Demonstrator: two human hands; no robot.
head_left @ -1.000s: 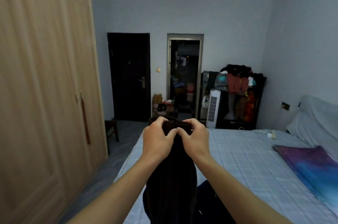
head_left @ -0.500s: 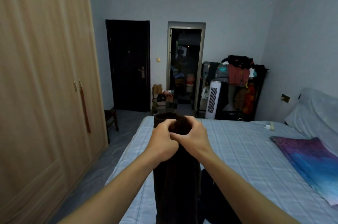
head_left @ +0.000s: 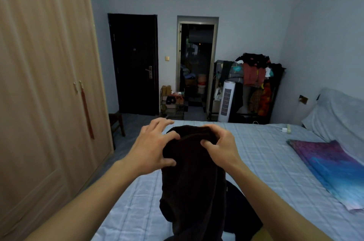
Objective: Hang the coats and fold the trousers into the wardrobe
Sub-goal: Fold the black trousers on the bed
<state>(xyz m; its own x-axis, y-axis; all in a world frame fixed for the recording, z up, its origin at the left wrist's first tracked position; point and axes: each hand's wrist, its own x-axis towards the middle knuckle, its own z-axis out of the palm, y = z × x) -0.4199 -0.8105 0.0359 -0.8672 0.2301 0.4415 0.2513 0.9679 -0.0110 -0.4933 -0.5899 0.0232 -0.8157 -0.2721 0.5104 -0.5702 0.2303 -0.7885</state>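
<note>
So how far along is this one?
Nothing looks put away: the wardrobe doors are shut. In hand: the right hand grips a dark garment over the bed, the left hand touching it. Left: folding or hanging it, plus more dark clothing on the bed.

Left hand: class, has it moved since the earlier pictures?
Yes. The left hand slid left along the dark brown garment, toward the light wooden wardrobe, apart from the right hand.

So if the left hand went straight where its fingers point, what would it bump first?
The dark garment: the left hand's spread fingers touch it. Beyond that, probably the right hand, though depth is unclear.
</note>
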